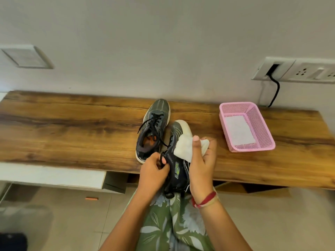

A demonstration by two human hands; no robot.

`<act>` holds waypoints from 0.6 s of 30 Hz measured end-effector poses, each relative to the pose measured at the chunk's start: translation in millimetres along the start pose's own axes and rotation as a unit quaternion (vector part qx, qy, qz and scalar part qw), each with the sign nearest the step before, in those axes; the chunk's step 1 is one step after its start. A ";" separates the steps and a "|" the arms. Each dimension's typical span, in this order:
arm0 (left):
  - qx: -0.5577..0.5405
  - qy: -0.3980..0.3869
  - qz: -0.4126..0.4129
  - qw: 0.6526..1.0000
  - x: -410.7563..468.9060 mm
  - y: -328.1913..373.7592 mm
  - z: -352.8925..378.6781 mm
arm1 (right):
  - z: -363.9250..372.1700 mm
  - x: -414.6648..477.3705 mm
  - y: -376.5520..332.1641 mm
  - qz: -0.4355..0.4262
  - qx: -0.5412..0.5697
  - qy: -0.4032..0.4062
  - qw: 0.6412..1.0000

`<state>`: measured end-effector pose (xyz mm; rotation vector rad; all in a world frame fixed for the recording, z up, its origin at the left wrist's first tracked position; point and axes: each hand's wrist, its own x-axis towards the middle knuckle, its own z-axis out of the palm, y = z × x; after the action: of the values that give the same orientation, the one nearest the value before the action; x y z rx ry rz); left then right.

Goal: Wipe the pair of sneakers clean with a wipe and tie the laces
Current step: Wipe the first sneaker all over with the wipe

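Wiping the second sneaker (176, 165), laces not yet tied.

The left hand (153, 172) is pinching its collar at the tabletop (72, 124) edge; right-hand fingers (196, 142) are closing round the wipe (183, 147) against its side. The other sneaker (154, 129) is lying alongside, unlaced; tying probably comes next.

Domestic room, seen from above.
Wooden shelf (72, 127) at 12 o'clock; wall sockets (297, 70) at 2 o'clock; tiled floor (72, 214).
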<state>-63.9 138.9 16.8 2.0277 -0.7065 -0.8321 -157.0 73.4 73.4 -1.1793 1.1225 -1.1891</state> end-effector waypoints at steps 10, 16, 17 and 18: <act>-0.399 -0.190 -0.141 0.886 -24.3 24.5 8.7 | -6.5 17.4 -9.5 0.163 0.191 0.047 0.967; -0.300 -0.182 0.045 0.935 -16.8 12.3 18.0 | -20.4 32.7 -13.6 0.248 0.306 0.043 0.918; -0.271 -0.163 0.067 0.946 -16.8 12.2 17.6 | -22.4 35.2 -13.6 0.254 0.320 0.042 0.912; -0.227 -0.133 0.093 0.960 -16.4 11.7 15.8 | -23.8 36.7 -13.2 0.256 0.324 0.039 0.910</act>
<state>-88.3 137.3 24.5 1.4326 -0.7584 -1.0581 -179.5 35.3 84.6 -0.2993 0.9026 -1.0665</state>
